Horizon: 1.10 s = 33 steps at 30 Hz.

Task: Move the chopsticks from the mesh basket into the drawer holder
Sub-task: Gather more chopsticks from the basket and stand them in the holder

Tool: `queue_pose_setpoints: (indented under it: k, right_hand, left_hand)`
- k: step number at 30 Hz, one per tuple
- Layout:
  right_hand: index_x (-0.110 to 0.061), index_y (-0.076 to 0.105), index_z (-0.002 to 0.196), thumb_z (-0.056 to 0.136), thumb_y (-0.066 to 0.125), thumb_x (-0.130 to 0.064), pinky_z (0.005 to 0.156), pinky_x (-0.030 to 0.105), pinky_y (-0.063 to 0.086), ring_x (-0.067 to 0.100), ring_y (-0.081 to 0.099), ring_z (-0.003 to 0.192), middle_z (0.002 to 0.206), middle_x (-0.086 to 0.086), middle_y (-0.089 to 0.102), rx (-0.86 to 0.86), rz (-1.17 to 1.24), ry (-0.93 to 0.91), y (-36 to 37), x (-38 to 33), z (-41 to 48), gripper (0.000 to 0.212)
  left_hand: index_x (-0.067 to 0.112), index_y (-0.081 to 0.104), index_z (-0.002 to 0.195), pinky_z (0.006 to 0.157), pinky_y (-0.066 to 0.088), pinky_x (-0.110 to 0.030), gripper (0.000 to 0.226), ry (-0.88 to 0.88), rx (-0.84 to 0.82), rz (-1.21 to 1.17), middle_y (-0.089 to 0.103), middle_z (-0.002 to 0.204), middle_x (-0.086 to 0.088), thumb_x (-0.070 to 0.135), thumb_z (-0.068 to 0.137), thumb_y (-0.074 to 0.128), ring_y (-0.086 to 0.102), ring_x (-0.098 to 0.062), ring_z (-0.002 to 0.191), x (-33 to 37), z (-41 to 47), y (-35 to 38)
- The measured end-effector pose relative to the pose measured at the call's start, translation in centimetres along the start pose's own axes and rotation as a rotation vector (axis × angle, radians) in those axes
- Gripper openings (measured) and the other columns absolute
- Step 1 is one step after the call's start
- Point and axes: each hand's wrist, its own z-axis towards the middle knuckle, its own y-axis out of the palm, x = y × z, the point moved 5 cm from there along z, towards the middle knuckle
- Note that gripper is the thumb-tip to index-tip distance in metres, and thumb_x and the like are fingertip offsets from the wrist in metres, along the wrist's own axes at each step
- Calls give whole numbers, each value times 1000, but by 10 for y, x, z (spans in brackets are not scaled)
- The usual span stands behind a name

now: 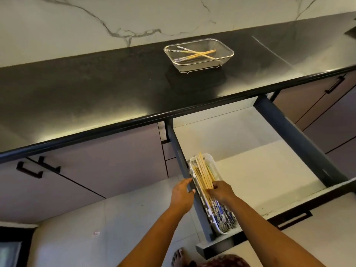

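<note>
A bundle of chopsticks (pixel 204 175) is being gripped by the right hand (pixel 221 191) inside the white drawer holder (pixel 212 166), lower centre of frame. The open drawer's (pixel 269 170) left edge is being clasped by the left hand (pixel 182 195). More loose chopsticks (pixel 194 53) are lying crossed in the mesh basket (pixel 228 54) on the counter (pixel 96 83), upper centre.
</note>
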Motion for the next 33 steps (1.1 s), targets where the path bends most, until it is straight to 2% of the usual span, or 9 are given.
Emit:
queue_pose_setpoints:
  k: [3, 5, 8, 10, 12, 14, 21, 25, 33]
  right_hand:
    - [-13, 65, 90, 88, 56, -19, 64, 22, 40, 27, 61, 89, 98, 13, 67, -33, -65, 21, 12, 1, 1, 11]
    - [-14, 49, 66, 89, 52, -14, 65, 25, 37, 26, 53, 77, 73, 5, 54, -41, -95, 40, 19, 7, 3, 24]
    - [-19, 30, 58, 91, 49, -12, 64, 26, 31, 22, 43, 75, 62, -2, 35, -49, -147, 36, 23, 12, 5, 39]
    - [-17, 36, 62, 90, 48, -10, 64, 29, 33, 22, 44, 77, 67, -1, 42, -83, -170, 28, 23, 11, 4, 31]
    - [-10, 57, 91, 90, 50, -10, 79, 31, 44, 26, 54, 92, 96, 7, 59, -105, -170, 7, 21, 10, 3, 8]
    - [-6, 54, 125, 91, 52, -12, 90, 29, 44, 30, 56, 113, 126, 13, 59, -92, -178, -12, 20, 13, 3, 35]
    - [-4, 60, 99, 87, 58, -13, 74, 30, 48, 29, 61, 86, 96, 15, 65, -60, -202, -80, 22, 17, 3, 15]
    - [-14, 54, 91, 91, 54, -19, 68, 27, 45, 20, 55, 76, 94, 9, 65, -37, -308, -119, 19, 18, 3, 5]
    - [-12, 42, 128, 94, 47, -13, 74, 32, 49, 26, 64, 96, 109, 10, 65, -56, -552, -148, 23, 24, -1, 34]
  left_hand:
    - [17, 43, 139, 110, 26, -24, 49, 42, -24, 35, 43, 146, -2, 11, 92, 55, 37, -18, 135, 2, 10, -2]
    - [17, 41, 140, 112, 24, -24, 50, 82, -30, 56, 42, 146, -3, 10, 92, 55, 34, -18, 137, 4, 16, -1]
    - [18, 39, 141, 111, 26, -26, 52, 126, -12, 73, 43, 145, -1, 11, 92, 55, 34, -19, 136, 9, 26, -1]
    - [19, 36, 143, 112, 26, -30, 54, 150, -17, 118, 40, 147, -1, 14, 92, 55, 30, -21, 138, 11, 29, 2]
    - [19, 33, 144, 114, 23, -32, 56, 160, -29, 188, 34, 151, 0, 18, 93, 54, 22, -21, 142, 11, 30, 6]
    - [21, 31, 145, 115, 22, -35, 57, 158, -22, 262, 27, 155, 3, 22, 93, 54, 14, -20, 144, 9, 30, 10]
    - [25, 13, 149, 116, 21, -42, 68, 182, -17, 491, 7, 159, 7, 38, 93, 50, -2, -19, 147, 1, 22, 18]
    - [24, 9, 149, 115, 20, -43, 72, 199, -31, 560, 4, 160, 7, 44, 92, 48, -3, -18, 147, 1, 24, 17]
    - [24, 4, 150, 115, 20, -46, 77, 188, -58, 621, 4, 160, 5, 47, 91, 48, -4, -20, 147, 1, 27, 18]
